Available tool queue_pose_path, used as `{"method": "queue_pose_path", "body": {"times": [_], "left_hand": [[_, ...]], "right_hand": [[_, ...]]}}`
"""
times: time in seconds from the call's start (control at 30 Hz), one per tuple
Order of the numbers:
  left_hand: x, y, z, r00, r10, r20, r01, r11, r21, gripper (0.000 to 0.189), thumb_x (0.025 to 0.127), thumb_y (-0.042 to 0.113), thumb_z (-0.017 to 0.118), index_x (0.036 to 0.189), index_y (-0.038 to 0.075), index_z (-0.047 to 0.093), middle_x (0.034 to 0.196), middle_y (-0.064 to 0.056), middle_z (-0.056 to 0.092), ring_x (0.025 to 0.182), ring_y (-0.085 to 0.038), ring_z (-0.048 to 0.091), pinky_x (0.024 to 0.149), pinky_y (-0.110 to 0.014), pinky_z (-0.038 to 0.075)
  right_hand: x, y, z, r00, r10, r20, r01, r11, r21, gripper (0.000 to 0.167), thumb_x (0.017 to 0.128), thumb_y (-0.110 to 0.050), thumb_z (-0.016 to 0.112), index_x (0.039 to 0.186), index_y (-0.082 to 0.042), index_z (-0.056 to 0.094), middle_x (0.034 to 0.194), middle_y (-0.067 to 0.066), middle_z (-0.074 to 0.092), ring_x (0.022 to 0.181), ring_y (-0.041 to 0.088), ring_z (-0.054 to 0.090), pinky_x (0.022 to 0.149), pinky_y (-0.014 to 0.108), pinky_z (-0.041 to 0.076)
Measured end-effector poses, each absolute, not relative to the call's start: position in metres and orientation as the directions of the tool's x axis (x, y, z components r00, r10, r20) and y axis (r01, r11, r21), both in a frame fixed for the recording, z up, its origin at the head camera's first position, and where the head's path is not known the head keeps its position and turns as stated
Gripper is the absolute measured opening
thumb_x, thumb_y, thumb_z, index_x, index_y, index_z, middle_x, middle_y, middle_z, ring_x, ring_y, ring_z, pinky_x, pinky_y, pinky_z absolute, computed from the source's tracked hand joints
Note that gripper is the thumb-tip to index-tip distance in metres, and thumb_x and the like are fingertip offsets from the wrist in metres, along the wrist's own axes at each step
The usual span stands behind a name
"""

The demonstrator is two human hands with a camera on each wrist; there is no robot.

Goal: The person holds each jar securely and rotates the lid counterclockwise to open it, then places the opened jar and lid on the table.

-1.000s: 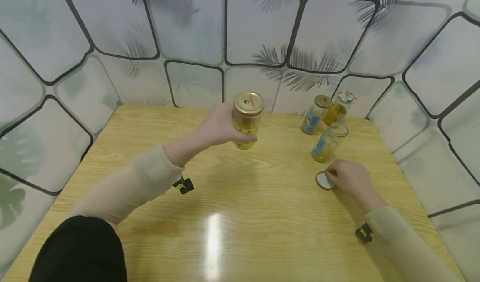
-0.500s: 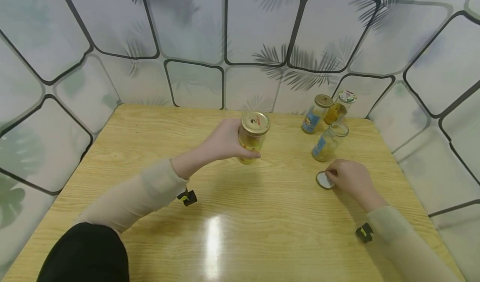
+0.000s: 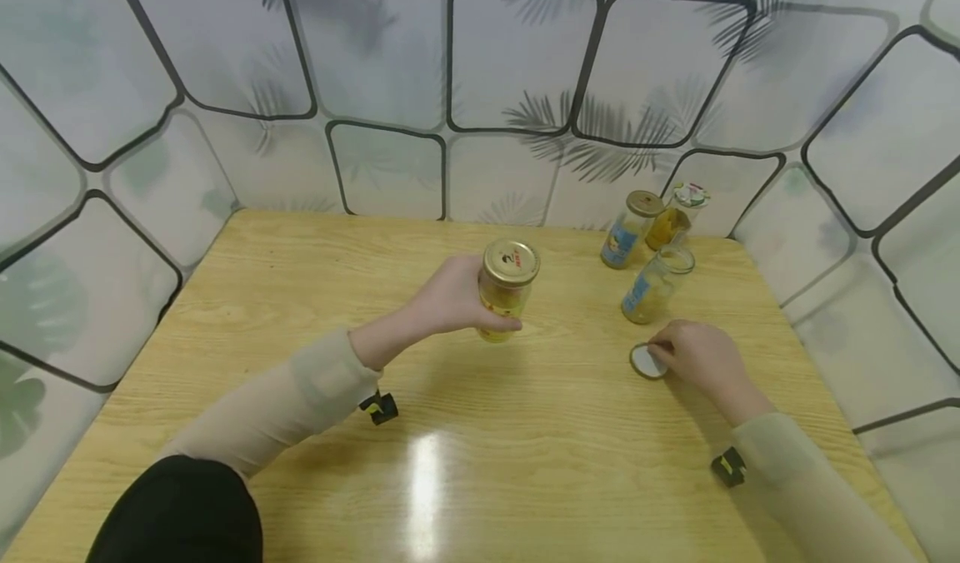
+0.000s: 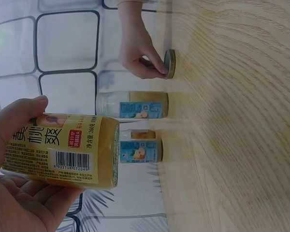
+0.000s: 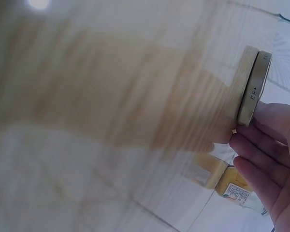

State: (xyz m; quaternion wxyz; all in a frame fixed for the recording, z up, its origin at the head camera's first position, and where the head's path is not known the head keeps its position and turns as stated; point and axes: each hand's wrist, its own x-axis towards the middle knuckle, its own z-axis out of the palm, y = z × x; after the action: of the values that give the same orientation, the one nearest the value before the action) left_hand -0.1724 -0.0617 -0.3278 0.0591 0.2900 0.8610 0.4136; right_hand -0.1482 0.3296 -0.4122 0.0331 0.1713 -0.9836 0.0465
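Note:
My left hand grips a glass jar with a gold lid and a yellow label printed with a barcode. The jar is upright, its base above the wooden table. At the right, my right hand pinches the edge of a jar lid that lies on the table with its pale inside facing up. In the right wrist view, the lid's metal rim shows beside the thumb and fingers. Just behind this hand stands an open glass jar with a blue label and no lid.
A gold-lidded jar with a blue label stands at the back right. Beside it is another jar with a patterned lid and orange-yellow content. A patterned wall borders the table's back and sides.
My left hand has brought the gold-lidded jar down toward the table and slightly right, nearer to me. My right hand and the loose lid stay in place.

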Motion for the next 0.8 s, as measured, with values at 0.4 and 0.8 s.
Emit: {"method": "queue_pose_path", "body": {"times": [0.4, 0.8], "left_hand": [[-0.171, -0.065, -0.327, -0.82, 0.557, 0.129, 0.451, 0.492, 0.745, 0.063, 0.074, 0.02, 0.098, 0.128, 0.003, 0.069, 0.122, -0.013, 0.078, 0.115, -0.029, 0.075, 0.106, -0.043, 0.058], [-0.173, -0.065, -0.328, -0.822, 0.559, 0.108, 0.433, 0.49, 0.757, 0.062, 0.075, 0.019, 0.097, 0.128, 0.004, 0.069, 0.123, -0.012, 0.078, 0.115, -0.028, 0.075, 0.104, -0.041, 0.059]], "right_hand": [[-0.146, 0.331, -0.406, -0.933, -0.345, 0.099, -0.355, 0.929, -0.108, 0.016, 0.095, -0.016, 0.077, 0.1, -0.002, 0.082, 0.095, 0.016, 0.082, 0.085, 0.036, 0.078, 0.077, 0.053, 0.063], [-0.148, 0.303, -0.347, -0.759, -0.494, 0.425, -0.536, 0.844, 0.024, 0.015, 0.083, -0.005, 0.085, 0.096, -0.001, 0.082, 0.086, 0.017, 0.081, 0.068, 0.034, 0.075, 0.056, 0.049, 0.058]]}}
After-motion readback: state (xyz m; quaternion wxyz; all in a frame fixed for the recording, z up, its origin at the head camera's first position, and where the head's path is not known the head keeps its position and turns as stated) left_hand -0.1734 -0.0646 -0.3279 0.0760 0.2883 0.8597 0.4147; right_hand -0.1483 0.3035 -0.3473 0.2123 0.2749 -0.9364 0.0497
